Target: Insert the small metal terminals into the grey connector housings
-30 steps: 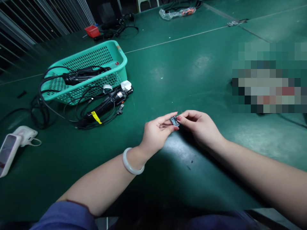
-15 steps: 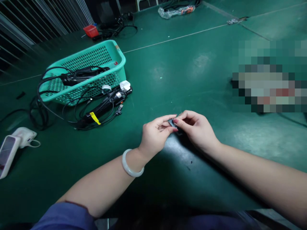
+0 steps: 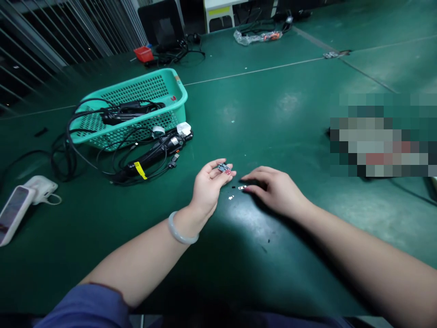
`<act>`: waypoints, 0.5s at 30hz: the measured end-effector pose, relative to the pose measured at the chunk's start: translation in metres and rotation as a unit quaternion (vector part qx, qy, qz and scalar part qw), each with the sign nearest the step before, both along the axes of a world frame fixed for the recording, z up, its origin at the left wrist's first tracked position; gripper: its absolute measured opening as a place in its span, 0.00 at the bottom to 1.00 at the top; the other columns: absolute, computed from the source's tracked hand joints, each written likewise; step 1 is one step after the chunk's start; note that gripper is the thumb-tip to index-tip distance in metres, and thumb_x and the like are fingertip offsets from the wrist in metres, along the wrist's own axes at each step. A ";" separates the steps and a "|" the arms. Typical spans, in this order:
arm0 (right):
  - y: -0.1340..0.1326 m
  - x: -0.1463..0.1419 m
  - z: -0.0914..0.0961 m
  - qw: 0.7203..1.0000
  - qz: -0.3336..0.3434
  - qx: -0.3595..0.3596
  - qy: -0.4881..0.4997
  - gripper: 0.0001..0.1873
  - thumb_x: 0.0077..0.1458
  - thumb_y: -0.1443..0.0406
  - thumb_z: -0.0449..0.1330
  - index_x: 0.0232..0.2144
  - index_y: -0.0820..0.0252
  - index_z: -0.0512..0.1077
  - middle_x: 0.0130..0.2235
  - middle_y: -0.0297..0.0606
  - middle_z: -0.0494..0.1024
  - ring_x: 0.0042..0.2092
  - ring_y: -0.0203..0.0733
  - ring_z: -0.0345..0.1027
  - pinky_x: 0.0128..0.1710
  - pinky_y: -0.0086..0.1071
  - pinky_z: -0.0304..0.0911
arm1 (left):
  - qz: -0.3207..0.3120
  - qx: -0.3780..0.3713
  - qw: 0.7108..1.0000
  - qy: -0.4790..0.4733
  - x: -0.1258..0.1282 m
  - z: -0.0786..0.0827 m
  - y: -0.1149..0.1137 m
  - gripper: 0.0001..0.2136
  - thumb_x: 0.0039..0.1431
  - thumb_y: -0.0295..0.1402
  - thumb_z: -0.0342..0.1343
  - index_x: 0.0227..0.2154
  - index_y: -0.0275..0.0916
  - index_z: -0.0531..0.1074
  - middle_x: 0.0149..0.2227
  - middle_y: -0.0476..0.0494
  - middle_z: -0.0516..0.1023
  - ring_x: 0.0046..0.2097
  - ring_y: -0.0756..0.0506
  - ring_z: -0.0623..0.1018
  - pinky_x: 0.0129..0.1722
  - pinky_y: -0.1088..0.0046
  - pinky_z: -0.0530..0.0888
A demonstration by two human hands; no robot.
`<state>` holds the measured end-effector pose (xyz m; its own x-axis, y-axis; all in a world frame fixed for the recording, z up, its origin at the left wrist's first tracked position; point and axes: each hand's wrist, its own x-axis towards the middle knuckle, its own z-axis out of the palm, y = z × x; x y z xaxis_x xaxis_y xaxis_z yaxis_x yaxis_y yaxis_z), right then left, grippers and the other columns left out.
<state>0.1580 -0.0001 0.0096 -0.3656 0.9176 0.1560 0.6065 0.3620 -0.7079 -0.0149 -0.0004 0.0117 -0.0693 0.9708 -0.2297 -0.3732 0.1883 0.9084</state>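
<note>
My left hand pinches a small grey-blue part with a patterned face between thumb and fingers, above the table. My right hand is low over the green tabletop, its thumb and fingers apart. Right at its thumb tip lies a small white piece with dark spots; whether they touch I cannot tell. Beside that piece are a tiny black piece and some tiny white bits.
A turquoise basket with black cabled tools stands at the left. Before it lies a black corded tool with a yellow tag. A white-cased phone is far left. A pixelated area covers something at right.
My hands have come apart. The left has moved left with the grey part; the right has let go of it and opened beside the small pieces. The view has shifted slightly.
</note>
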 end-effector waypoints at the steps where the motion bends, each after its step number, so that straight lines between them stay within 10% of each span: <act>1: -0.001 -0.002 -0.001 0.999 0.014 0.017 -0.036 0.09 0.54 0.64 0.59 0.37 0.56 0.77 0.40 0.40 0.78 0.42 0.43 0.71 0.44 0.37 0.65 | 0.001 -0.005 1.000 0.001 0.000 0.000 0.000 0.16 0.47 0.25 0.61 0.41 0.35 0.69 0.38 0.43 0.78 0.35 0.51 0.79 0.41 0.71 0.74; 15: 0.005 0.005 -0.001 0.996 -0.019 0.048 -0.069 0.11 0.57 0.66 0.54 0.31 0.60 0.76 0.34 0.40 0.79 0.38 0.43 0.71 0.42 0.37 0.64 | -0.040 0.015 0.998 0.054 0.002 -0.001 -0.001 0.15 0.50 0.23 0.57 0.42 0.34 0.69 0.40 0.42 0.78 0.34 0.52 0.78 0.37 0.75 0.74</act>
